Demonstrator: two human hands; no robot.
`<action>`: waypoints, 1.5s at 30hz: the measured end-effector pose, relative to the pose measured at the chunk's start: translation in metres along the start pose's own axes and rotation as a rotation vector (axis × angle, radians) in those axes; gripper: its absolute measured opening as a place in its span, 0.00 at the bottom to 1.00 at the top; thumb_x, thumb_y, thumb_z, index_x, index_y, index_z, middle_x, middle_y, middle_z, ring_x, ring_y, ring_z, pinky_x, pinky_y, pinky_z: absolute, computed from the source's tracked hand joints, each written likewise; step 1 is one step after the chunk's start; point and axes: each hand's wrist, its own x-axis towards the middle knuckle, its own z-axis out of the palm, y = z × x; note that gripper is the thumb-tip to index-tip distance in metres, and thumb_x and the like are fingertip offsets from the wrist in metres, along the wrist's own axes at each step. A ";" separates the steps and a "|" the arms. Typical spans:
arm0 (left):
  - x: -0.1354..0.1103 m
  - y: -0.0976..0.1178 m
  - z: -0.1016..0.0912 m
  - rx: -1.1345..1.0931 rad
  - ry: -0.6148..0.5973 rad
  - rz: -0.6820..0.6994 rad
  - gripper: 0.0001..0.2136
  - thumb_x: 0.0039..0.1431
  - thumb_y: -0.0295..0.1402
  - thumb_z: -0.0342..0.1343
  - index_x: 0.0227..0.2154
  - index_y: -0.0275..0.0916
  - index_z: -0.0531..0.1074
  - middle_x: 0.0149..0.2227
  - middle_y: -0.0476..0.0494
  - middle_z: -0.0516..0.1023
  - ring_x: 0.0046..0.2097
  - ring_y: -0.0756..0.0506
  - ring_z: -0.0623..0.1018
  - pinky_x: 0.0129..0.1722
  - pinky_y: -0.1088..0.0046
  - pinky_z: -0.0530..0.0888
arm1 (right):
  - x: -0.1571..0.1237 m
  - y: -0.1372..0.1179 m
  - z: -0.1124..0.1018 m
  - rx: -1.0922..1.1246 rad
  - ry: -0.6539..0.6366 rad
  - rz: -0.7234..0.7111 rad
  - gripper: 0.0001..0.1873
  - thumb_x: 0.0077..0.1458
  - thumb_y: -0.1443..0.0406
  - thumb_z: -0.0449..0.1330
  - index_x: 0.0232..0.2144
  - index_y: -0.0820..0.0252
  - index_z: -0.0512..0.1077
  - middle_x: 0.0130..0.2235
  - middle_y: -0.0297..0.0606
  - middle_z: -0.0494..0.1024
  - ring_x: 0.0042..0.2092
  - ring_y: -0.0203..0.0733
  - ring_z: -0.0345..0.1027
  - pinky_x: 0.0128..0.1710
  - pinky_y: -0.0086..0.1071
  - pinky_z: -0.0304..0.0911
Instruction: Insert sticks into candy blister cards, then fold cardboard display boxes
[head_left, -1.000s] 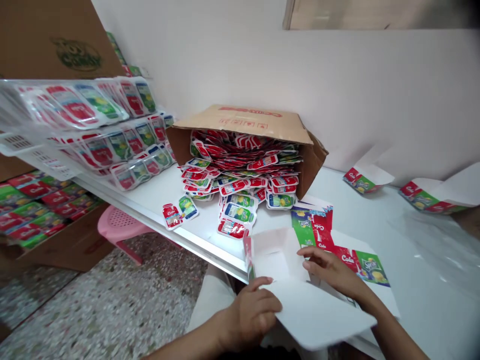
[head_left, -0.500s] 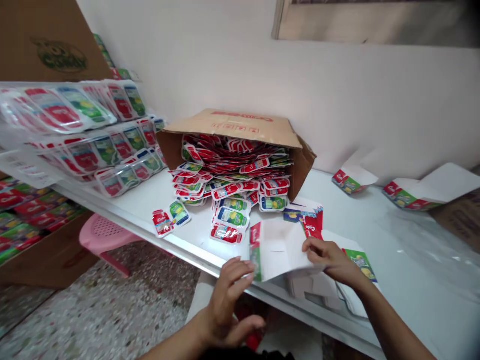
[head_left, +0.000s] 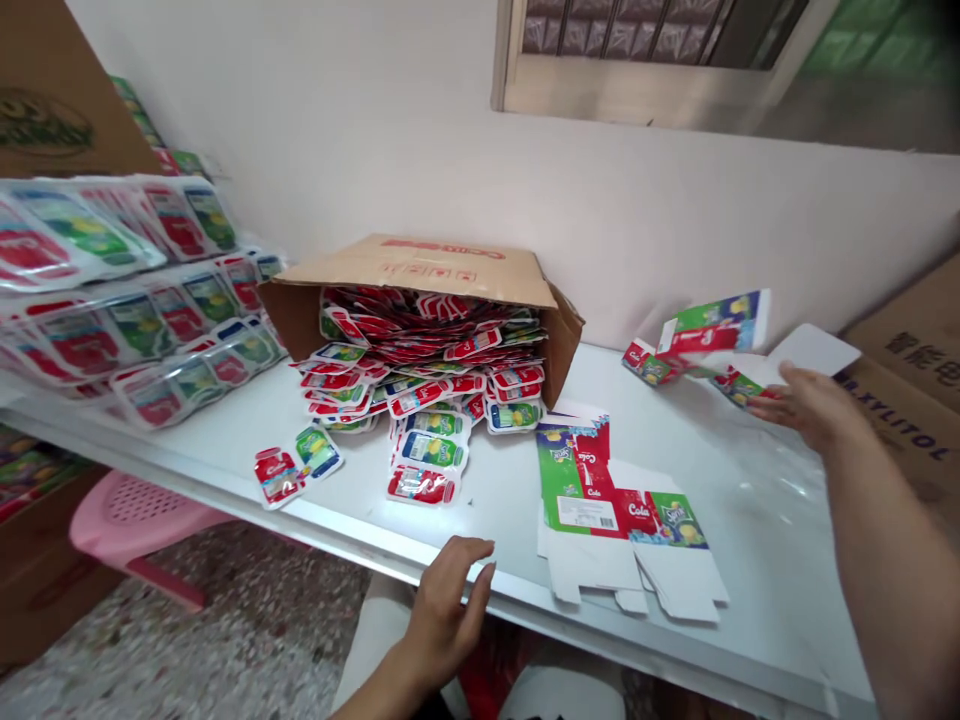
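Note:
My left hand [head_left: 450, 610] hovers open, fingers apart, at the front edge of the white table [head_left: 225, 460], touching nothing. My right hand [head_left: 814, 405] is stretched out to the far right with loose, extended fingers. Its fingertips are at a small heap of folded cartons [head_left: 739, 385]. One red, green and blue folded carton [head_left: 712, 325] sits tilted on top of that heap, just left of my fingers. A stack of flat printed carton blanks [head_left: 600, 500] lies on the table between my hands.
A brown cardboard box [head_left: 420, 270] lies on its side, spilling red and green packets [head_left: 420, 450] onto the table. Racks of packets [head_left: 112, 290] fill the left. A pink stool [head_left: 135, 520] stands below. A brown box [head_left: 907, 400] and clear plastic sheet [head_left: 765, 480] are at the right.
The carton both hands were folding has gone to the heap at the far right with my right hand. My left hand let go and dropped to the table edge. The view swung right.

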 end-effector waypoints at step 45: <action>0.063 0.033 0.065 -1.232 0.023 -0.799 0.27 0.49 0.48 0.60 0.44 0.31 0.68 0.37 0.38 0.78 0.35 0.43 0.78 0.35 0.66 0.76 | -0.251 -0.014 0.126 -0.330 -0.615 -0.663 0.27 0.56 0.51 0.52 0.54 0.58 0.64 0.52 0.47 0.69 0.53 0.51 0.62 0.51 0.45 0.60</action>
